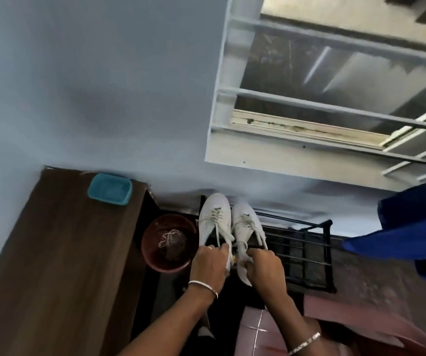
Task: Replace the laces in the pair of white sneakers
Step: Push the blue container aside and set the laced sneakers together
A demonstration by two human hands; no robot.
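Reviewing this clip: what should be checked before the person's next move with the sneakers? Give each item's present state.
1. Left hand has a firm hold on the left sneaker: ok, its fingers curl round the heel end.
2. Right hand has a firm hold on the right sneaker: ok, same grip.
3. Laces threaded through both sneakers: ok.
4. Those laces are the new ones: cannot tell.
5. Loose lace is out of the way: ok, it lies in the brown basin.
6. Sneakers rest on the black rack: cannot tell, they may be lifted.
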